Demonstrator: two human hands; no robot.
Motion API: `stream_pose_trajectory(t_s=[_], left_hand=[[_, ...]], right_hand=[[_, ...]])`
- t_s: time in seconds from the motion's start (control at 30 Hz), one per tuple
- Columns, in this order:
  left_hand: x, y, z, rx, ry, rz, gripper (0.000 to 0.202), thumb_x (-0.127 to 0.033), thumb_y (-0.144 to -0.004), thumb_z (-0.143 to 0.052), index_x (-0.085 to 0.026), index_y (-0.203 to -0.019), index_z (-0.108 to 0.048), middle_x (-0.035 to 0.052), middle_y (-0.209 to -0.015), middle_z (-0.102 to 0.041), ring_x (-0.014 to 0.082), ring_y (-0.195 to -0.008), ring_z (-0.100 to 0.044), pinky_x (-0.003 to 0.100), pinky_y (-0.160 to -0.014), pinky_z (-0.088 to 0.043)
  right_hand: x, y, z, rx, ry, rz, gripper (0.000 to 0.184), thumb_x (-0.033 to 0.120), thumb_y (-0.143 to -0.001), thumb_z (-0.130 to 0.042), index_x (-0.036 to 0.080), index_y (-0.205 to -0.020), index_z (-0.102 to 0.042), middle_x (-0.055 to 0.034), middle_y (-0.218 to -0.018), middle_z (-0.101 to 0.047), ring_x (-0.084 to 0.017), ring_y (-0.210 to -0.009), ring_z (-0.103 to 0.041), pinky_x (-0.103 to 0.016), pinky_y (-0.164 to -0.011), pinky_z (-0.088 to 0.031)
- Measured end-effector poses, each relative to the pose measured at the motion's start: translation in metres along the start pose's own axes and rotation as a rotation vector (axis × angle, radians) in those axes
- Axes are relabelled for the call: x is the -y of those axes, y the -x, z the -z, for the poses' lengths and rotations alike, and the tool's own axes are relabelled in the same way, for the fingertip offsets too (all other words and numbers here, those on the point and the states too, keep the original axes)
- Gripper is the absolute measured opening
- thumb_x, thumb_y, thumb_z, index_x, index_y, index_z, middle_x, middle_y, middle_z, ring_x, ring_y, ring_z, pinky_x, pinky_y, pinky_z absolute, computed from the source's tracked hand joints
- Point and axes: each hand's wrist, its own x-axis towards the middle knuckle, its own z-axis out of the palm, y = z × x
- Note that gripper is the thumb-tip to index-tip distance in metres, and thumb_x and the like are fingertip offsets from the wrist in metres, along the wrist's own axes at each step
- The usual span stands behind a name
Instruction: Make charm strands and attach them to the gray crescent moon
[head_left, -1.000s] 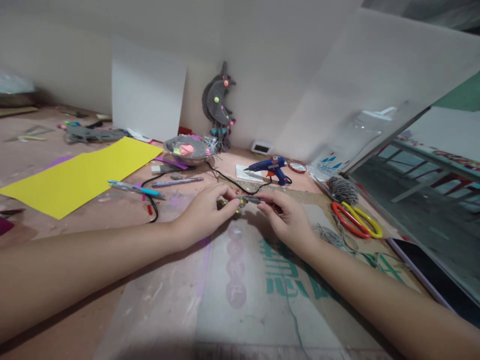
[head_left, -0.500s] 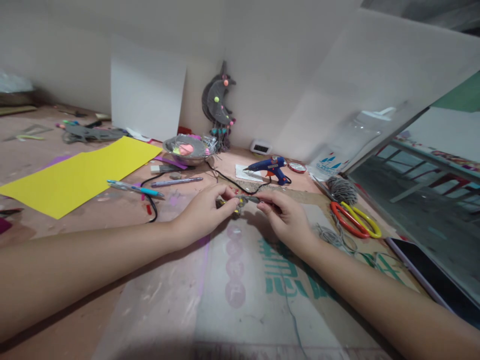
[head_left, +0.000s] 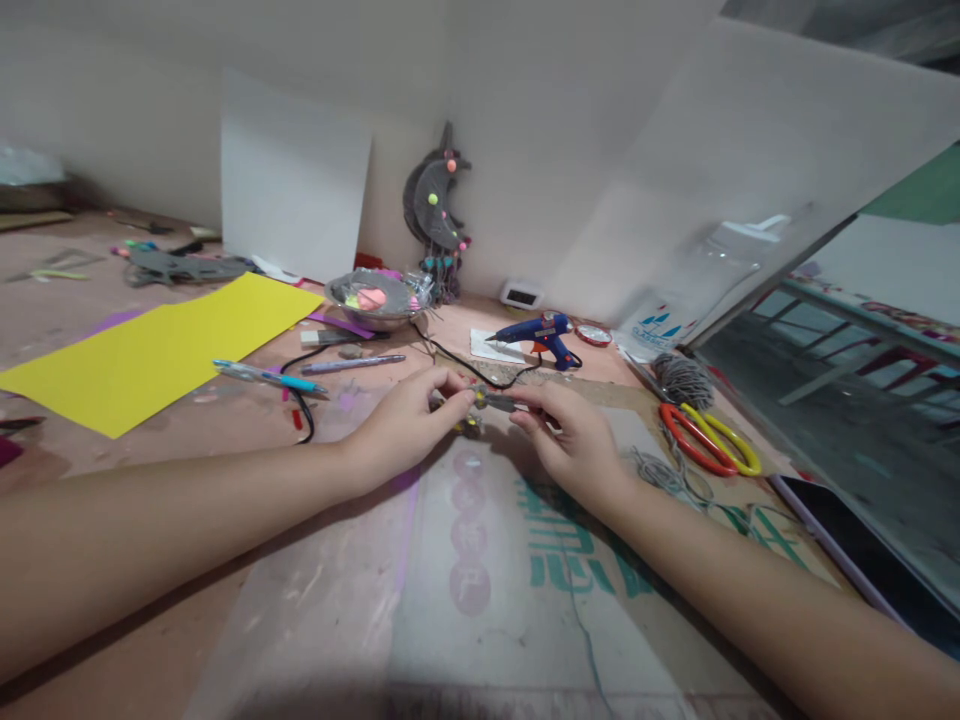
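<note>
My left hand (head_left: 409, 420) and my right hand (head_left: 570, 435) meet over the middle of the table, fingers pinched. Between them they hold a small grey craft piece (head_left: 491, 402) with tiny yellow and coloured bits on it; its exact shape is too small to make out. The hands rest just above a printed plastic sheet (head_left: 487, 580) that covers the work surface.
A yellow paper sheet (head_left: 157, 350) and pens (head_left: 270, 377) lie to the left. Behind the hands are a metal bowl (head_left: 379, 300) of coloured bits, a blue glue gun (head_left: 544, 335) with black cord, and a grey moon ornament (head_left: 435, 205). Red and yellow scissors (head_left: 709, 440) and grey yarn (head_left: 682, 378) lie right.
Both hands stay together on the small piece; the fingers have shifted slightly, the right hand nudging a little left. Nothing else has moved.
</note>
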Motion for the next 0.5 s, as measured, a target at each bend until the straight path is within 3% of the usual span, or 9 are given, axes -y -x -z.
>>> stream_pose_trajectory(t_s=[0.5], left_hand=[[0.003,-0.0006,-0.0009,-0.007,-0.049,-0.078,0.014,-0.026,-0.089,-0.046,-0.018,-0.08,-0.054,-0.0002,-0.081,-0.059,0.0135,-0.075,-0.053,0.026,-0.07,-0.041]], right_hand=[[0.0003,-0.0004,-0.0003,0.032,0.025,-0.055,0.02,0.028,-0.092,-0.049,0.019,-0.104,-0.062,-0.0064,-0.084,-0.067,-0.02,-0.078,-0.061,-0.031,-0.068,-0.046]])
